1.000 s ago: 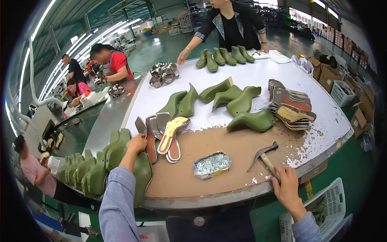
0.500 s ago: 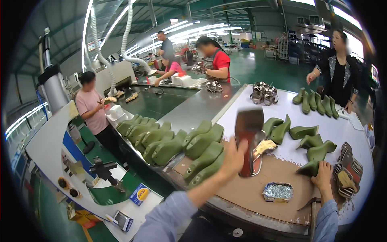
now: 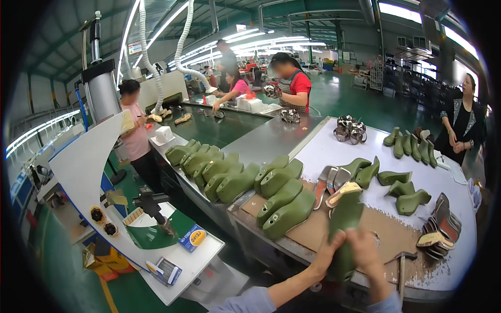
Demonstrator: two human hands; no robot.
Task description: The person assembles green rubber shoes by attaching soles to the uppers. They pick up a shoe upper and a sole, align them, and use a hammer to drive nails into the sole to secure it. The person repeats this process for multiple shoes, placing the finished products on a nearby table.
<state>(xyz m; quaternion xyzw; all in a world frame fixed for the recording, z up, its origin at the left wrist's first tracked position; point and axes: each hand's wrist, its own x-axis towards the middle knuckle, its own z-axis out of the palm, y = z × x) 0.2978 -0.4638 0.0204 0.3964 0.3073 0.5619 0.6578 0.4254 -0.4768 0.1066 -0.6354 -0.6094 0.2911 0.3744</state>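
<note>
A green shoe last is held up in front of me, slightly blurred, over the near edge of the table. My left hand is closed on its left side and my right hand on its right side, near the lower end. Behind the last lie brown and silver shoe insoles, one with a pale gold underside. More green lasts stand in rows to the left. A hammer lies just right of my right hand, with a stack of insoles farther right.
Several green lasts lie on the white tabletop, with strappy shoe uppers behind them. Brown board covers the near part. At left stands a white machine with a small shelf. Co-workers stand around the tables.
My right hand has lifted a last from the right side of the table and brought it to the middle. My left hand no longer shows the brown insole and now grips the last.
</note>
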